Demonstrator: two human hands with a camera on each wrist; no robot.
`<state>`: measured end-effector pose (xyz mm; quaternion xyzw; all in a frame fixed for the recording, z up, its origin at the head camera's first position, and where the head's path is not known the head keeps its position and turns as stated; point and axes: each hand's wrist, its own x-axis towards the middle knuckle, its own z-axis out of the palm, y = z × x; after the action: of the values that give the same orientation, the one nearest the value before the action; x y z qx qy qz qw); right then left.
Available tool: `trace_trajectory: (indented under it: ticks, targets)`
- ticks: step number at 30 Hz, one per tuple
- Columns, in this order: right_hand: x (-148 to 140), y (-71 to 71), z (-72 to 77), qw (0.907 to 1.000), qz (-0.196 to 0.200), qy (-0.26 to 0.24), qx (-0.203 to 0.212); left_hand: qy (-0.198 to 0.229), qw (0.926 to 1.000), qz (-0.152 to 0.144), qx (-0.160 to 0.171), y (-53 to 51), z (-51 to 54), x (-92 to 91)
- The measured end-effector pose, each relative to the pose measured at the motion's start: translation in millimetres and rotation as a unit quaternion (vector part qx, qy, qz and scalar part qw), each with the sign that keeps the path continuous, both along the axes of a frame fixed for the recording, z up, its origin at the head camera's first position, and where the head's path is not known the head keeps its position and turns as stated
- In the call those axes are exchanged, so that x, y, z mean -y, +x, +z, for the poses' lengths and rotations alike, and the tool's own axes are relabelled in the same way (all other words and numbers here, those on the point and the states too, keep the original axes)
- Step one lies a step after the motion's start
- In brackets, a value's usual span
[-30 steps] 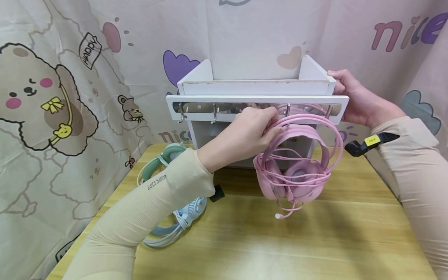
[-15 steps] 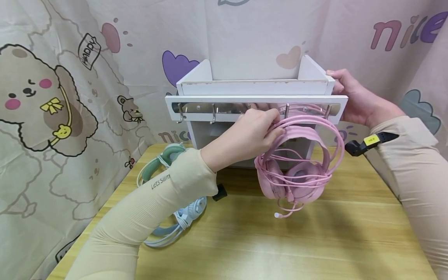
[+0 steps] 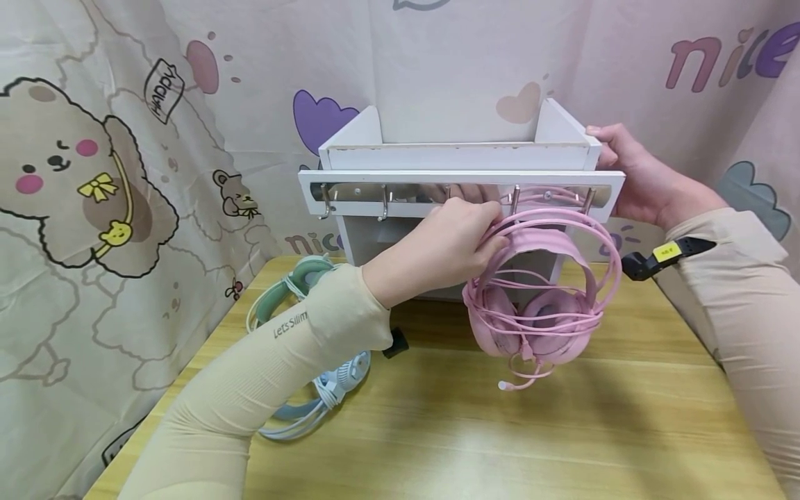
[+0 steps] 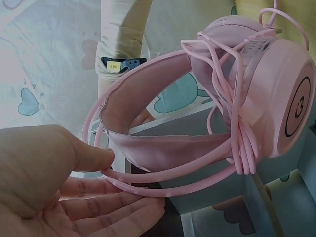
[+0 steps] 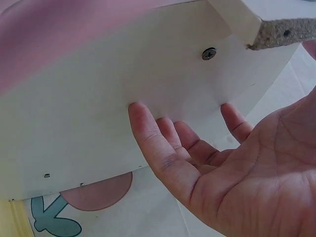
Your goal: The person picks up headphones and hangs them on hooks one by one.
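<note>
A cartoon-printed backdrop (image 3: 450,62) is hanging behind everything, and a table (image 3: 450,451) is filling the bottom of the head frame. The white rack (image 3: 462,157) is standing at centre, its hooks (image 3: 385,201) running across the front. Right of centre, the pink headset (image 3: 553,316) is hanging upright before the rack's right half; whether any hook is bearing it, I am not able to tell. My left hand (image 3: 453,239) is pinching the two outer bands (image 4: 173,191) near their top, thumb on one side and fingers on the other. At the right, my right hand (image 3: 650,180) is bracing the rack, fingers spread and their tips pressing on the side panel (image 5: 98,133). I am judging the headset to be light but bottom-heavy, with the cups (image 4: 281,98) likely to be swinging under any quick turn. The bands are looking stiff, smooth and a little slippery, so I am favouring a firm pinch there; the strap (image 4: 173,150) is looking soft and would probably be giving under a finger. The cable (image 4: 244,148) is wrapping round the cups and could be snagging, and the thin mic (image 3: 530,381) dangling lowest is seeming the fragile part, so I am counting neither as a handle. Toward the left, a green headset (image 3: 271,302) and a blue headset (image 3: 344,378) are lying on the table, partly behind my sleeve (image 3: 212,389).
</note>
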<state>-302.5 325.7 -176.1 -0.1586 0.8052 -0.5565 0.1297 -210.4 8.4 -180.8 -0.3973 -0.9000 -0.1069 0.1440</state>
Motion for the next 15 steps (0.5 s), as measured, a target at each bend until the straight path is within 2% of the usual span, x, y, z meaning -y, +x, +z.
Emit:
trace_trajectory:
  ticks: [15]
  targets:
    - [-1.4, -1.8, -2.9, 1.0000, 0.003, -0.004, -0.005, 0.016, 0.9998, -0.009, -0.013, 0.5, -4.4, 3.8]
